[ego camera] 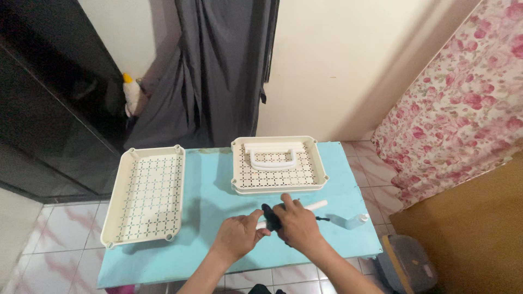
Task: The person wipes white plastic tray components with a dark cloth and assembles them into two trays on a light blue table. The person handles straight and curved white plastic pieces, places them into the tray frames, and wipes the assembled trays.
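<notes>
Light-blue desk [207, 190] carries everything. Your left hand [237, 237] pinches the near end of a white tube [316, 206]; your right hand [298, 226] is clenched round a black tool [271, 216] pressed against that tube, both at desk front-centre. Progress, my read: early-mid. 2 perforated cream trays sit apart, left tray [144, 196] bare, rear tray [278, 166] w/ a white handle [272, 158] lying loose in it, so nothing looks joined yet. Small white bottle [348, 220] lies just right of your hands, untouched.
</notes>
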